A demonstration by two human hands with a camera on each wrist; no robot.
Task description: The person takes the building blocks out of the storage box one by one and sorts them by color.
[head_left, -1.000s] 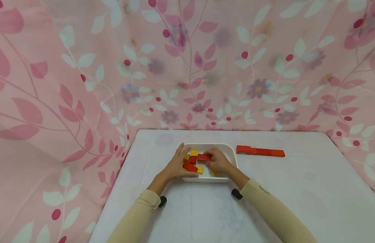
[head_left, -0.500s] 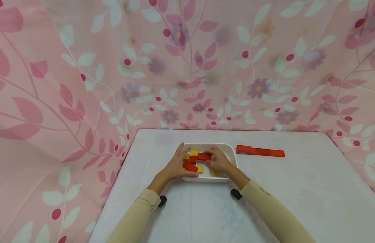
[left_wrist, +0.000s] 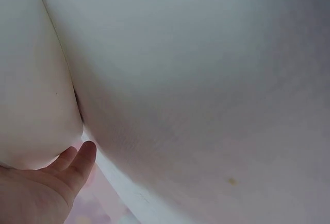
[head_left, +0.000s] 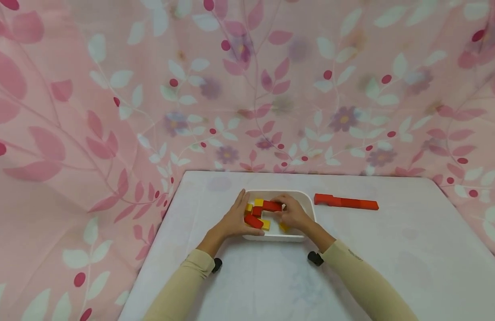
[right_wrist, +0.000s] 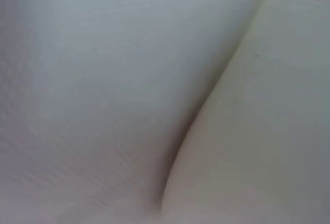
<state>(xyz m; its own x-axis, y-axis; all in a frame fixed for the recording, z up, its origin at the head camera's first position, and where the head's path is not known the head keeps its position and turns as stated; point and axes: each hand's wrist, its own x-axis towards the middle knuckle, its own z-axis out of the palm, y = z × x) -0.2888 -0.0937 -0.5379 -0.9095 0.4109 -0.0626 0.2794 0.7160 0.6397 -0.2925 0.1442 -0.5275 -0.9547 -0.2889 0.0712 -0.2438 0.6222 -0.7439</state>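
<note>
A white tray [head_left: 275, 238] holds several small red and yellow blocks. My right hand [head_left: 294, 215] is inside its right part, fingertips and thumb around the right end of a red block [head_left: 271, 206]. My left hand [head_left: 236, 221] lies along the tray's left edge with fingers extended and thumb along the front rim. Beside the left palm are a tilted red block [head_left: 253, 221] and a yellow block [head_left: 266, 224]. A smaller red block [head_left: 257, 211] and a yellow block [head_left: 258, 202] sit further back. Another yellow block [head_left: 284, 227] is partly hidden under my right hand.
Right of the tray, a long red bar [head_left: 348, 202] of end-to-end pieces lies on the white-covered table [head_left: 392, 254]. A pink floral curtain [head_left: 255, 89] hangs behind the table. Black wrist pieces [head_left: 315, 258] show by both sleeves.
The red block at my right fingertips has shifted slightly toward the back of the tray. My left hand stays at the tray's left edge. The head view has shifted slightly.
</note>
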